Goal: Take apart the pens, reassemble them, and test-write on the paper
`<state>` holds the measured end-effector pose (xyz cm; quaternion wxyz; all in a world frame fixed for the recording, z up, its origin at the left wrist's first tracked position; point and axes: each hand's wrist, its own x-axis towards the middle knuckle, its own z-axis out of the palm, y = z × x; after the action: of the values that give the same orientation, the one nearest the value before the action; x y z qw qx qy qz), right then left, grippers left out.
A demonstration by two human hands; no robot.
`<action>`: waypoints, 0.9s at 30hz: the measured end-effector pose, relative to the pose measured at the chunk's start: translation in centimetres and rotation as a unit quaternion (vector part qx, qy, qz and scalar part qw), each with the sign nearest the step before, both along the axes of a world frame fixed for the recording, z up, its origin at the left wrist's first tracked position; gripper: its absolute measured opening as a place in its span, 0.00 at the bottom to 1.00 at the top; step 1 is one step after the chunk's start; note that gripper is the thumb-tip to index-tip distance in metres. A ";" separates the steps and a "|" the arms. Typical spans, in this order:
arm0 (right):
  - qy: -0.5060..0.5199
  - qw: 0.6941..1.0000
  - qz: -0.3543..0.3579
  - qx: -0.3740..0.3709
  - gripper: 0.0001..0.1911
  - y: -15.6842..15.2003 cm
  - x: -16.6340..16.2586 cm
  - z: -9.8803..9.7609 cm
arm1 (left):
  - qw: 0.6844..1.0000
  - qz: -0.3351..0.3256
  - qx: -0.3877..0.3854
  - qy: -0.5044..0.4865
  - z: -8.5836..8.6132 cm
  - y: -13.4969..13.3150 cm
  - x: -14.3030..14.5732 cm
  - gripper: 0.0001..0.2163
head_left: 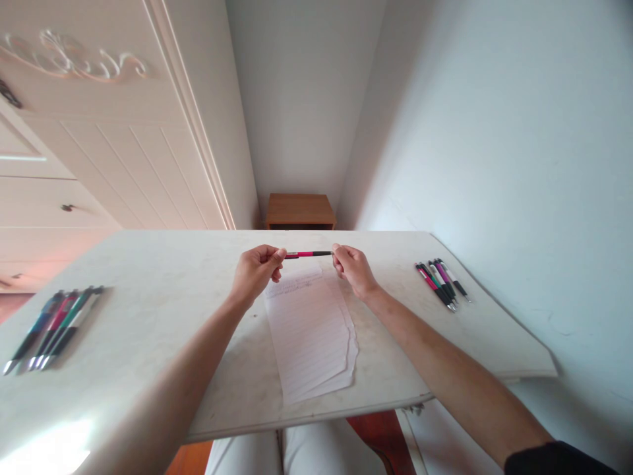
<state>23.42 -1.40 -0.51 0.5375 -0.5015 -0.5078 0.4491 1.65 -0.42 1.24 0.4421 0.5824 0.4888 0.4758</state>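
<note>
A red pen [306, 254] with a black grip is stretched level between my two hands, above the far end of the paper. My left hand [259, 269] pinches its left end between thumb and fingers. At the other end, the fingers of my right hand [352, 267] are closed around the tip, which they hide. Below lie lined paper sheets [311, 336] with torn right edges, overlapping one another. Some handwriting shows near the top of the upper sheet.
Several pens [59, 326] lie side by side at the table's left, and another group of pens [440, 284] at the right. The white table [168, 277] meets a wall on the right. A wooden cabinet [301, 210] stands beyond the far edge, a cream wardrobe [123, 145] at left.
</note>
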 end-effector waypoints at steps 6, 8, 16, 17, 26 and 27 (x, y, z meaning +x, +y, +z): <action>-0.044 0.999 0.003 0.018 0.24 0.4 0.3 -0.7 | 0.994 -0.022 0.009 0.104 0.0 0.0 -0.1 0.19; -0.049 0.998 0.006 0.026 0.25 0.5 0.5 -0.8 | 0.994 -0.033 0.001 0.102 -0.3 0.1 -0.1 0.19; -0.054 0.997 0.025 0.056 0.25 0.7 1.0 -1.0 | 0.996 -0.075 -0.051 0.024 -0.5 -0.1 0.0 0.23; -0.055 0.996 0.031 0.059 0.25 0.6 0.9 -1.0 | 0.996 -0.073 -0.060 0.006 -0.4 -0.1 0.0 0.23; -0.076 0.991 0.059 0.090 0.24 -0.4 0.3 -0.2 | 0.989 -0.063 -0.112 -0.073 0.4 0.0 -0.3 0.25; -0.070 0.992 0.059 0.089 0.24 -0.4 0.3 -0.2 | 0.989 -0.071 -0.116 -0.064 0.4 0.0 -0.4 0.25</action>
<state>23.69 -1.81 -0.73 0.5157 -0.4512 -0.6110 0.3963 1.29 -0.39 1.65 0.5700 0.5286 0.4685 0.4197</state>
